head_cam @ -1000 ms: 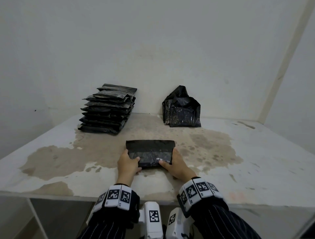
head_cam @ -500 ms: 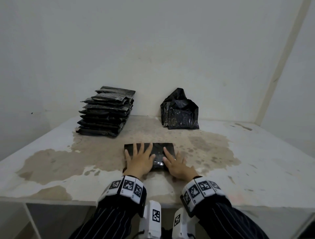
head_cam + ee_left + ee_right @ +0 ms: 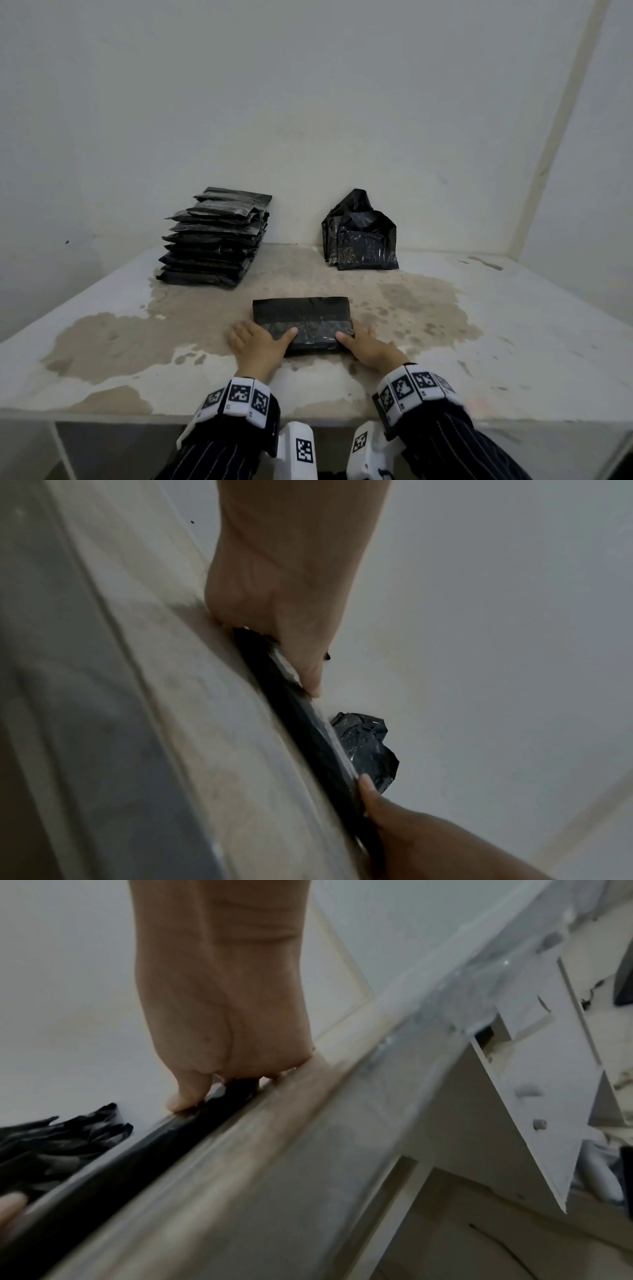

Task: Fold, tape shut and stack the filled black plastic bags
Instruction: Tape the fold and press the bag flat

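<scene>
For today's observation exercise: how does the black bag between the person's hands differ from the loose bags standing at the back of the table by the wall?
The bag between the hands lies flat as a neat folded rectangle; the loose bags at the back stand upright, crumpled, tops open. The left hand and right hand hold the flat one at its ends; the back ones are untouched. It lies near the front; they stand by the wall. Both are shiny black plastic.

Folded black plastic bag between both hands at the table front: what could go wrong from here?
The left hand and right hand grip only the folded black plastic bag's near corners; it could sag or unfold if lifted. The tall stack of flat black plastic bags leans unevenly; adding one carelessly might topple it.
</scene>
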